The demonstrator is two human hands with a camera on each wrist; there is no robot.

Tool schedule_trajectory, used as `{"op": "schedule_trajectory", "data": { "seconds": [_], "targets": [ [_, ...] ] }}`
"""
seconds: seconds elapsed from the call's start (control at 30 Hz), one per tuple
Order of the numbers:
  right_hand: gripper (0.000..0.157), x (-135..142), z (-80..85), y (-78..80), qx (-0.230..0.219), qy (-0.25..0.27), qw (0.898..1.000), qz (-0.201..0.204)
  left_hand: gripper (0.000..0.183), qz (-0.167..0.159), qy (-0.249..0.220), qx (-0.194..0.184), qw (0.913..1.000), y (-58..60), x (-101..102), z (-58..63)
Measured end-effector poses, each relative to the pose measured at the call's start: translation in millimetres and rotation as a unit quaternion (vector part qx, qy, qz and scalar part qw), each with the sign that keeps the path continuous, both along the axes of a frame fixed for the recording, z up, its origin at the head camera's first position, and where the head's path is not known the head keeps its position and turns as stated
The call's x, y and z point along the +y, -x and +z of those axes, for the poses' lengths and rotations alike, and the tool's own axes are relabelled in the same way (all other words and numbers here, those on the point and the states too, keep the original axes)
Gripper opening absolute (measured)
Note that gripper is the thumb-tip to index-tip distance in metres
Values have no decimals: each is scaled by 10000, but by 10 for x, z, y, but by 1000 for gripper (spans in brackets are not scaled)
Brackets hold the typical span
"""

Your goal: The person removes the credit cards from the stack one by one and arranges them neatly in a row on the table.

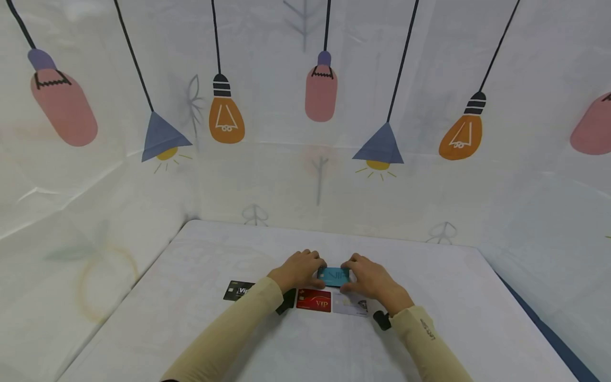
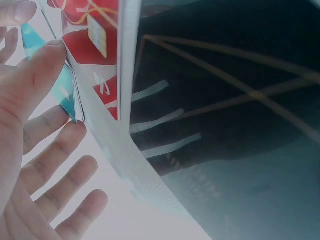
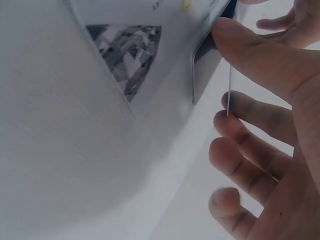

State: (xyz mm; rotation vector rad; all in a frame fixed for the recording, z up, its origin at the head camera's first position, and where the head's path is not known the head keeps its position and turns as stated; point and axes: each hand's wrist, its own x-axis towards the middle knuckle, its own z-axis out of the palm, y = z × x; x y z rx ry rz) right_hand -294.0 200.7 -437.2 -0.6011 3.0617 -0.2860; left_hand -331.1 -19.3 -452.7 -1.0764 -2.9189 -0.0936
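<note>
A blue VIP card [image 1: 334,276] is held between my two hands just above the row of cards on the table. My left hand [image 1: 299,269] pinches its left end, thumb near one edge and fingertips at the other. At the right end, my right hand [image 1: 369,278] grips it the same way; the right wrist view shows this card [image 3: 229,85] nearly edge-on between thumb and fingers. Closer to me lie a red VIP card [image 1: 313,300] and a white card [image 1: 346,304] with a diamond picture [image 3: 131,57], side by side. My left forearm partly hides a black card [image 1: 237,289].
The cards lie on a white-covered table [image 1: 429,297]. A white sheet [image 1: 286,175] printed with hanging lamps stands behind it and to the sides. Small black wrist cameras sit below my left wrist [image 1: 286,301] and right wrist [image 1: 382,320].
</note>
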Motion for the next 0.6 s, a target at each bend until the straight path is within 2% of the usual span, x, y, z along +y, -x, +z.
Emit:
{"op": "schedule_trajectory", "data": {
  "seconds": [0.33,0.6],
  "targets": [
    [56,44,-41,-7,240,-35,9997,67,58,-27,-104,-111,9999,-35,-8,31],
    [55,84,-49,-44,106,36,9999,12,59,-135,-225,-162,9995,-89,-33,62]
  ]
}}
